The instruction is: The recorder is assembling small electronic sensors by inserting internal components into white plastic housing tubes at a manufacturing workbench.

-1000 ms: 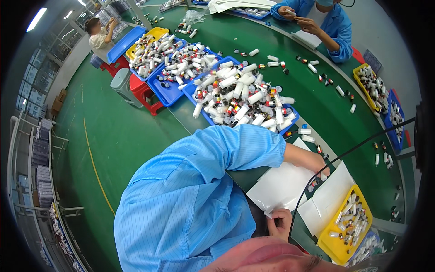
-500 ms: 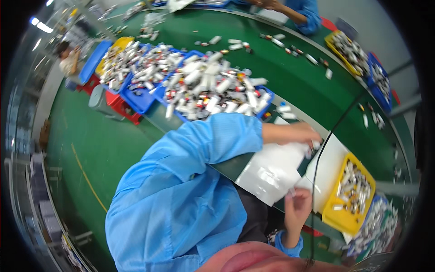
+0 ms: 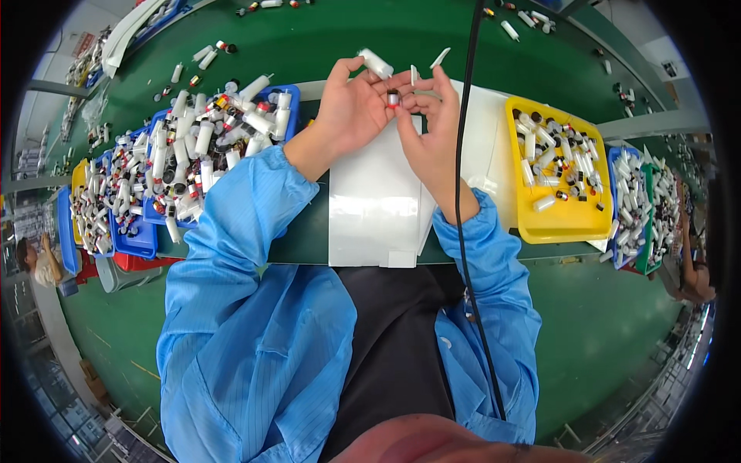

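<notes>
My left hand (image 3: 351,112) is raised palm up over the far end of the white sheets (image 3: 370,208). A small white plastic cylinder (image 3: 376,64) sits between its thumb and fingers. Close against it, my right hand (image 3: 434,131) pinches a small black, silver and red cylindrical part (image 3: 394,99), its thumb on the red end. The left fingers lie right beside that part. One thin white piece (image 3: 440,58) stands at my right index fingertip, and another small white piece (image 3: 414,75) shows between the hands. Exactly which fingers hold these pieces is partly hidden.
Blue trays (image 3: 137,241) heaped with white cylinders stand at left. A yellow tray (image 3: 567,224) with similar parts is at right, beside more full bins (image 3: 629,224). A black cable (image 3: 463,154) hangs across the view near my right arm. Loose parts (image 3: 204,58) lie on the green belt.
The view has swung round to face the bench squarely. My hands, apart over the white sheets before, have come together, raised, with the white cylinder and small parts between them.
</notes>
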Tool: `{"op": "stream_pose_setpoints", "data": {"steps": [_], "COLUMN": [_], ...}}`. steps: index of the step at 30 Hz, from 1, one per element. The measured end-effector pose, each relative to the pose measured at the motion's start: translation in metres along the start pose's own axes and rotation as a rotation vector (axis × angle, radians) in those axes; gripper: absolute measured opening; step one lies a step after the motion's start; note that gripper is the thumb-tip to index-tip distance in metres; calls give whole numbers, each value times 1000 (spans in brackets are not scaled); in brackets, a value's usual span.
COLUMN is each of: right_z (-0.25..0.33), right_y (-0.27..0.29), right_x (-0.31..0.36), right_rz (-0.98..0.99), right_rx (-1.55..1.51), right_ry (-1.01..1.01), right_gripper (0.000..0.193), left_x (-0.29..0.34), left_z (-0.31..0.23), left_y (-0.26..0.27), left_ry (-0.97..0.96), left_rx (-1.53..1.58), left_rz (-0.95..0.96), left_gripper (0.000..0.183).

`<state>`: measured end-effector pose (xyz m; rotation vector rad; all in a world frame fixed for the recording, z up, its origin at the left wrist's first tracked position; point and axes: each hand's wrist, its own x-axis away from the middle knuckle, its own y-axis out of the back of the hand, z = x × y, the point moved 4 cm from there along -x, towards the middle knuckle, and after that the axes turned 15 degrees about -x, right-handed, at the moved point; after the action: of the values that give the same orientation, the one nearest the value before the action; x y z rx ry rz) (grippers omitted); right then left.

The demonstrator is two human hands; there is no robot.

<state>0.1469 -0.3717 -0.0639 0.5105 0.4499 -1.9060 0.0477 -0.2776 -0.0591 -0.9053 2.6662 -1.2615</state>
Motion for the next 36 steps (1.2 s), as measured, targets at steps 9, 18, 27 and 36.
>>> {"op": "stream_pose_setpoints", "data": {"steps": [9, 18, 27, 36], "right_z": [-11, -3, -4, 2], "right_y": [17, 22, 23, 48], "right_x": [11, 10, 9, -8], "right_rz": [-170, -228, -171, -216], "right_rx": [-28, -61, 109, -478], "right_ry": [69, 138, 117, -224], "right_gripper": [69, 66, 61, 49], "left_x": [-5, -3, -4, -3], "left_z": [10, 15, 11, 6], "left_y": [6, 5, 4, 5], "left_ry": [-8, -18, -212, -240], "left_rx": [-440, -601, -744, -894], "left_rz": [-21, 49, 18, 41], "left_gripper": [36, 41, 36, 34]}}
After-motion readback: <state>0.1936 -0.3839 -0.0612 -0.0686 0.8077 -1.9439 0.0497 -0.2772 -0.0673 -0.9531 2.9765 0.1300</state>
